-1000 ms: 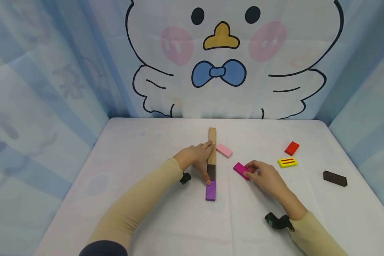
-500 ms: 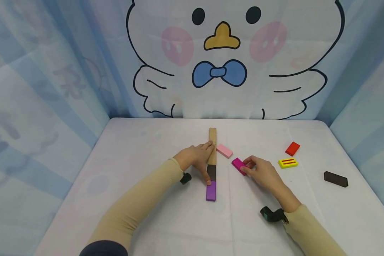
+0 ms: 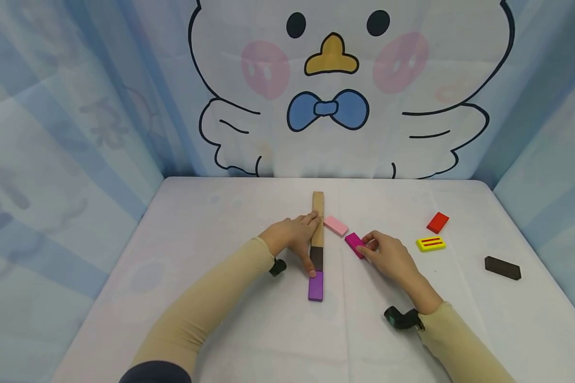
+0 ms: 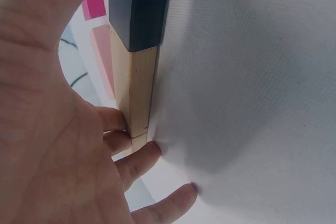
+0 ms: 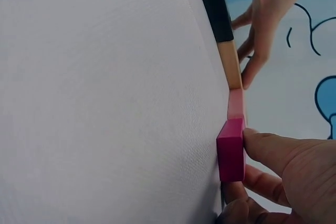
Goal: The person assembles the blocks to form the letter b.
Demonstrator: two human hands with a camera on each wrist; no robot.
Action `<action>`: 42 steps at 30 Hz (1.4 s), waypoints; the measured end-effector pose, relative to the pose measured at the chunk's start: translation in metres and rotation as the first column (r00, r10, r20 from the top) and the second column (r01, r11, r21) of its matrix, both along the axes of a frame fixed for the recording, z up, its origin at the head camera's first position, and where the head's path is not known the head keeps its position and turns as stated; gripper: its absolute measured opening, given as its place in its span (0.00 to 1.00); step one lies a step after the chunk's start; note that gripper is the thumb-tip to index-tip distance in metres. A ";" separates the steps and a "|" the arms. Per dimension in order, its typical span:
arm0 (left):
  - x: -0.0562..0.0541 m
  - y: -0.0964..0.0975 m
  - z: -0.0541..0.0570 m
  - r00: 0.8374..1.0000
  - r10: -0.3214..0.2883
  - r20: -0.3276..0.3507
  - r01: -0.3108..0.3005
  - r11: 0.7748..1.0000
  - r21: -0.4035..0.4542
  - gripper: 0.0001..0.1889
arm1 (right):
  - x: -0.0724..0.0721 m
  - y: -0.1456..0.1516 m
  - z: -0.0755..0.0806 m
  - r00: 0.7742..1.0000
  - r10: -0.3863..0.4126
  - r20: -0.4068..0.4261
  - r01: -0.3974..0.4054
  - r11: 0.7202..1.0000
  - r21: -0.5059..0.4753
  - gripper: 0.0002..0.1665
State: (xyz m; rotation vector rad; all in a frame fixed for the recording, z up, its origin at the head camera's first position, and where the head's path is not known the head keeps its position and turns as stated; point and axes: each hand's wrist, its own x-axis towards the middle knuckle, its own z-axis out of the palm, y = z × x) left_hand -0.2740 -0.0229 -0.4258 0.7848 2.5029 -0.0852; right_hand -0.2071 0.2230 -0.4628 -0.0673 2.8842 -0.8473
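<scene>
Magenta block [image 3: 352, 244]: right of the row, tilted toward it, in the person's fingers; whether it is lifted or touches the table cannot be told.
Right hand [image 3: 388, 258]: pinches the block's near end between thumb and fingers, a hold that probably serves to steer it and leaves its far end exposed.
Left hand [image 3: 294, 238]: fingers extended and spread, fingertips against the tan blocks [image 3: 318, 234], thumb at the seam of the dark block [image 3: 317, 258] and the purple block [image 3: 315, 286]; it grasps nothing, and the span presumably steadies the row.
Row: tan, dark and purple pieces end to end.
Pale pink block [image 3: 336, 225]: angled beside the row, contact unclear; apart from the magenta block.
Outlying pieces: red block [image 3: 438, 223], yellow block [image 3: 430, 244] and dark brown block [image 3: 502, 268], well to the right, perhaps to leave working room.
</scene>
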 end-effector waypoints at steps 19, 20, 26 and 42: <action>0.000 -0.001 0.001 1.000 -0.006 -0.002 0.006 1.000 0.015 0.79 | 0.000 -0.012 0.001 1.000 -0.003 0.019 0.003 1.000 0.019 0.31; 0.000 -0.001 0.001 1.000 -0.006 -0.002 0.006 1.000 0.016 0.78 | 0.000 -0.012 0.001 1.000 -0.004 0.017 0.003 1.000 0.021 0.31; 0.001 -0.002 0.002 1.000 -0.006 -0.007 0.006 1.000 0.018 0.78 | -0.001 -0.013 0.000 1.000 -0.003 0.006 0.003 1.000 0.029 0.31; 0.000 0.000 0.001 1.000 -0.005 -0.001 0.005 1.000 -0.001 0.79 | -0.002 -0.017 -0.003 1.000 -0.010 -0.011 0.010 0.999 0.052 0.31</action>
